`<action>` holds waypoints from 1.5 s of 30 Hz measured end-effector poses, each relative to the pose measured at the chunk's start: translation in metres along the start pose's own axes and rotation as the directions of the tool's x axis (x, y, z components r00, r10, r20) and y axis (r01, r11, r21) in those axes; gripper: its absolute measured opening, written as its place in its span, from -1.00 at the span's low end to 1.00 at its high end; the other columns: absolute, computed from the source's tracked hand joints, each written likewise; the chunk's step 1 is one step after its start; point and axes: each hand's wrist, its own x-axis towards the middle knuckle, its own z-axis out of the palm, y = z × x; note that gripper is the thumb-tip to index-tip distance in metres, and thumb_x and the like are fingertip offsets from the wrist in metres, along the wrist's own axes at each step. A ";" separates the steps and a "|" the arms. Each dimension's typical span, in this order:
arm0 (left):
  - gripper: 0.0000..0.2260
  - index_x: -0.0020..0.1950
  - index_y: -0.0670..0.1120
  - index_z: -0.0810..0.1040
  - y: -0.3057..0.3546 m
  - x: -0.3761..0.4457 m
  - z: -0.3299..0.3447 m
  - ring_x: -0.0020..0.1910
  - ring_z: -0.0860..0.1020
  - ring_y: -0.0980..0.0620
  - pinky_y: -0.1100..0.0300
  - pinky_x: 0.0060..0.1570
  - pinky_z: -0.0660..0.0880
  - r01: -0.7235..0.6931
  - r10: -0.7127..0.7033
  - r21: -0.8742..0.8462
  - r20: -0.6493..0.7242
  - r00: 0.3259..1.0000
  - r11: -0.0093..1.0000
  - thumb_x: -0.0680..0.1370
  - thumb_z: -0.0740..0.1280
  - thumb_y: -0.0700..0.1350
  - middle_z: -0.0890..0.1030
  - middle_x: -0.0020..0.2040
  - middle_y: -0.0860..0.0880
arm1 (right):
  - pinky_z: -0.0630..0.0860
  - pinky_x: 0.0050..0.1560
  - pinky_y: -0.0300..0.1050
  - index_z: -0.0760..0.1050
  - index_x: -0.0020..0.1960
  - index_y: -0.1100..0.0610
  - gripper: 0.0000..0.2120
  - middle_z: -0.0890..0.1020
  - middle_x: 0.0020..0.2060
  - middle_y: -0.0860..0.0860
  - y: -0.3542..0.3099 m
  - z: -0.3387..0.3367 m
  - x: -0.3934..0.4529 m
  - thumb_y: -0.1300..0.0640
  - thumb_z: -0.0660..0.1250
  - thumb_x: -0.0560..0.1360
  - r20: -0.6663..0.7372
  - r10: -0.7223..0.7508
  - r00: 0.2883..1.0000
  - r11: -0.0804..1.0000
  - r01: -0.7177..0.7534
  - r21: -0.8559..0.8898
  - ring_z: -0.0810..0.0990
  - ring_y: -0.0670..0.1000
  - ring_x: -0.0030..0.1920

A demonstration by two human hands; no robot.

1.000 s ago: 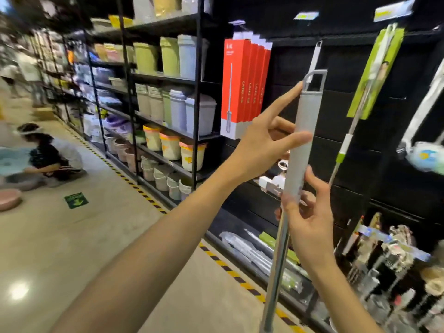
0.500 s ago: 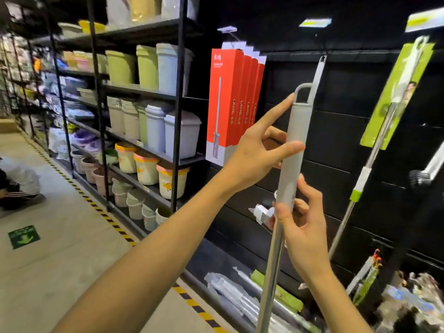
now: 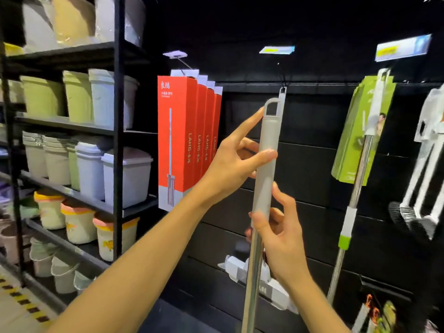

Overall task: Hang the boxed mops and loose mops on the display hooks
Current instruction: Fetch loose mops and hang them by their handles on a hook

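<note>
Right hand (image 3: pixel 280 234): nearest us, thumb and fingers pinch the loose mop (image 3: pixel 265 169) low on its grey grip; we lift from here.
Left hand (image 3: pixel 234 164): thumb presses the grip, forefinger straight beside the hanging loop (image 3: pixel 272 107); we steer with it.
Display hook (image 3: pixel 283 80): just above, already carrying another mop; we raise, then slide the loop on.
Boxed mops (image 3: pixel 189 138): hung, far left.

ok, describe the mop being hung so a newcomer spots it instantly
Start at the black display wall, right of the red boxed mops. The loose mop stands mid-frame, held by the left hand and right hand. Unlike its neighbours, it is plain grey and unpackaged, with a loop on top.
</note>
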 end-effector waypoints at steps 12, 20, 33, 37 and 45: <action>-0.32 0.66 0.17 0.21 -0.118 0.150 -0.009 0.01 0.72 0.06 0.16 -0.16 0.67 -0.059 0.060 -0.074 0.005 0.998 0.996 0.63 0.44 -0.14 0.63 -0.04 -0.04 | 0.72 -0.04 0.10 0.29 0.39 -0.36 -0.45 0.66 -0.03 -0.25 0.075 -0.002 0.169 0.20 0.36 0.63 -0.010 -0.113 0.994 0.993 0.113 -0.035 0.72 0.17 -0.09; -0.32 0.65 0.19 0.22 -0.170 0.241 -0.013 0.03 0.72 0.00 0.12 -0.12 0.69 -0.156 0.164 -0.130 0.050 0.985 0.979 0.62 0.44 -0.12 0.65 -0.03 -0.06 | 0.72 -0.06 0.15 0.30 0.49 -0.32 -0.41 0.69 -0.02 -0.10 0.105 -0.005 0.262 0.20 0.36 0.64 -0.088 -0.184 0.979 0.980 0.176 -0.092 0.73 0.20 -0.17; -0.33 0.62 0.28 0.26 -0.215 0.360 -0.016 0.04 0.74 -0.07 0.06 -0.13 0.71 -0.220 0.257 -0.259 0.118 0.959 0.940 0.61 0.46 -0.10 0.70 0.01 -0.16 | 0.72 -0.13 0.06 0.32 0.53 -0.31 -0.40 0.71 -0.06 0.12 0.117 -0.018 0.373 0.19 0.36 0.63 -0.145 -0.268 0.953 0.955 0.243 -0.170 0.72 0.14 -0.27; -0.31 0.65 0.22 0.23 -0.215 0.384 -0.011 0.02 0.74 -0.10 -0.03 -0.07 0.72 -0.238 0.271 -0.230 0.121 0.955 0.944 0.61 0.46 -0.08 0.69 0.06 -0.22 | 0.72 -0.15 0.07 0.29 0.56 -0.25 -0.38 0.70 -0.07 0.17 0.111 -0.027 0.393 0.20 0.37 0.63 -0.157 -0.276 0.948 0.950 0.244 -0.196 0.72 0.18 -0.24; -0.31 0.67 0.17 0.20 -0.225 0.413 0.000 -0.01 0.75 -0.11 0.07 -0.11 0.70 -0.218 0.245 -0.221 0.104 0.964 0.951 0.63 0.44 -0.10 0.69 0.08 -0.27 | 0.72 -0.13 0.12 0.24 0.60 -0.22 -0.37 0.69 -0.02 0.21 0.115 -0.043 0.424 0.15 0.37 0.63 -0.120 -0.265 0.957 0.949 0.237 -0.207 0.74 0.25 -0.21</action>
